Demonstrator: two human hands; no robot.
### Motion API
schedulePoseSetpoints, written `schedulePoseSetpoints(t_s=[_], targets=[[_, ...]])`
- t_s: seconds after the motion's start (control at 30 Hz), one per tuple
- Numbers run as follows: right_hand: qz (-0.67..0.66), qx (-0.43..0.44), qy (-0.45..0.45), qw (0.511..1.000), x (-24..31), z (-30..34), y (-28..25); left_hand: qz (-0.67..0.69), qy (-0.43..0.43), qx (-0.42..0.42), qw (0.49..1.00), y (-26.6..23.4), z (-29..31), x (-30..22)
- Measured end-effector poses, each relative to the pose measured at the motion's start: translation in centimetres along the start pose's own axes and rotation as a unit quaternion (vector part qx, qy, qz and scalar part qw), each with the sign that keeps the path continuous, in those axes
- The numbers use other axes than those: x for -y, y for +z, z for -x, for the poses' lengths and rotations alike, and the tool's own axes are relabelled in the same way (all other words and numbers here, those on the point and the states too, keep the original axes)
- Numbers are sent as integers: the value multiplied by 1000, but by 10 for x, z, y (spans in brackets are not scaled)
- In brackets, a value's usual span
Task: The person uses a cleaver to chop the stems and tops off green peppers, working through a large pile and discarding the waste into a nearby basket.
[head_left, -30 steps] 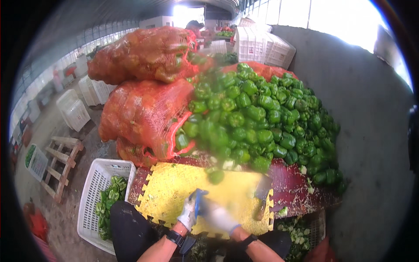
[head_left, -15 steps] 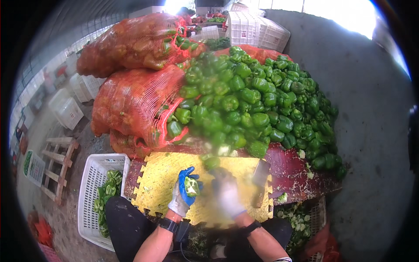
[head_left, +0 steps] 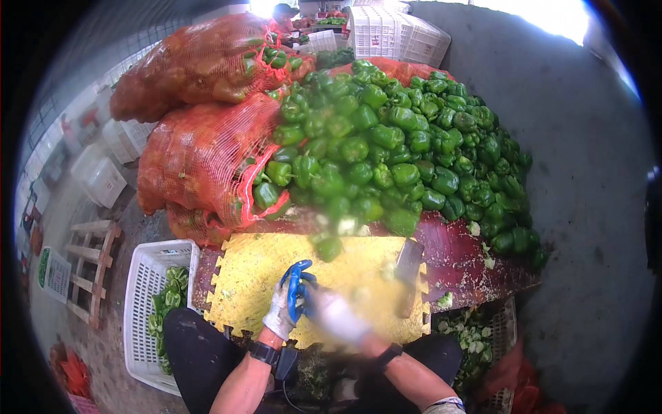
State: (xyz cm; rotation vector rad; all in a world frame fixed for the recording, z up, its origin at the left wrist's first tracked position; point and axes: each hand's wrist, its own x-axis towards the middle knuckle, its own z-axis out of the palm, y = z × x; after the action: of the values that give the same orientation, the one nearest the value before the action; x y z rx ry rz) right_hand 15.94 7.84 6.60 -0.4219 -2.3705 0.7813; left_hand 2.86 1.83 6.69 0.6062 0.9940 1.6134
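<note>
My left hand [head_left: 291,300], in a white glove with blue-coated fingers, is curled above the yellow foam mat [head_left: 258,255]. Its fingers bend toward my right, and whatever lies inside them is hidden. Touching or nearly touching it, my gloved right hand [head_left: 338,316] is smeared by motion, so its fingers cannot be made out. A green bell pepper [head_left: 327,248] sits at the mat's far edge, before the big heap of green bell peppers [head_left: 407,152]. On the mat's right side lies a dark, flat, bar-like piece [head_left: 409,265].
To my left stands a white crate [head_left: 134,310] with cut green peppers inside. Below the mat's right end is another crate [head_left: 509,338] with pale-green scraps. Red mesh sacks [head_left: 200,155] of peppers are stacked at the far left. A wooden pallet [head_left: 96,265] lies beyond the left crate.
My right hand has moved left, up to my left hand. The cut green pepper seen in my left hand before is now out of sight. The view has shifted slightly.
</note>
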Motion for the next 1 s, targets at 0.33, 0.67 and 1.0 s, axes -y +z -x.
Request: schedulePoseSetpoints(t_s=[0.33,0.67,1.0], targets=[[187,10,133,973,16,-9,-26,122,-23,-191,974,10,2,2],[168,-88,216,958,-40,-21,-87,444,256,-164,843,-112,43,-134],[190,227,317,901,-75,-103,-26,299,90,-184,932,-49,24,-57]])
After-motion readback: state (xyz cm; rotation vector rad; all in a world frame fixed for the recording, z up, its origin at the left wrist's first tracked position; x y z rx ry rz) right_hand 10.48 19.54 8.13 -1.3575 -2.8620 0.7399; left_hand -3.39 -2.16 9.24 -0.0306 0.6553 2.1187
